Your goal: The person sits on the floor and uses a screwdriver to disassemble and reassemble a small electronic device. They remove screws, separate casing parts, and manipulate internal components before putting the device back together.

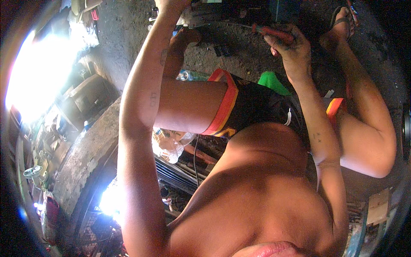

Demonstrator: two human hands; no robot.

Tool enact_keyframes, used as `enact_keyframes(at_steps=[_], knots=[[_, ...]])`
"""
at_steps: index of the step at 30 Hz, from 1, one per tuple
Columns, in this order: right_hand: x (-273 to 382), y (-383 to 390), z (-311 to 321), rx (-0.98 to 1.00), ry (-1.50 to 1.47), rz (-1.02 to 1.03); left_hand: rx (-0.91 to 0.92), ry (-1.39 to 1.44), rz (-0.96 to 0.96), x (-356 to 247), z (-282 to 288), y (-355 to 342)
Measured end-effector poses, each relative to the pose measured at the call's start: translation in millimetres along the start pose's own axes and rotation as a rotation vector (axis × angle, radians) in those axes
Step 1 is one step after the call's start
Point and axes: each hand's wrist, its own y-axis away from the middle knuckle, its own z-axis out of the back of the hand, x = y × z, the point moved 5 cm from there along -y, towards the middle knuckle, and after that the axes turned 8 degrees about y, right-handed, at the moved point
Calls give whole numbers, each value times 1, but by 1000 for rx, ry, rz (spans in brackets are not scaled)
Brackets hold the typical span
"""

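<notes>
My right hand (296, 51) is closed round the red handle of a screwdriver (274, 33). Its thin shaft points left, toward a dark object (227, 9) at the top edge whose kind I cannot make out. At the upper left, my left hand (172, 4) is cut off by the picture's edge, so its fingers are hidden. Small pale metal-looking parts (181, 19) show just below that hand. Some small black pieces (221, 50) lie on the dark dirt floor (252, 51) between my arms.
A green cloth (273, 82) lies by my black shorts. Past my left leg are a clear plastic bottle (188, 76) and a plastic bag (173, 147). A rough curved ledge (85, 158) runs along the left, near bright light. A wooden piece (379, 206) stands lower right.
</notes>
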Motion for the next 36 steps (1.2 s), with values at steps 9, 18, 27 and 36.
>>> enact_keyframes(at_steps=[9,18,27,36], knots=[[0,1,-7,-41,9,8,-18,-3,-42,2,-2,0],[-5,-7,7,-70,408,137,27,35,-10,-6,0,1],[-9,-3,1,50,152,-74,18,53,-22,-9,1,2],[-15,-2,9,-59,350,174,-1,65,-23,-11,2,1]])
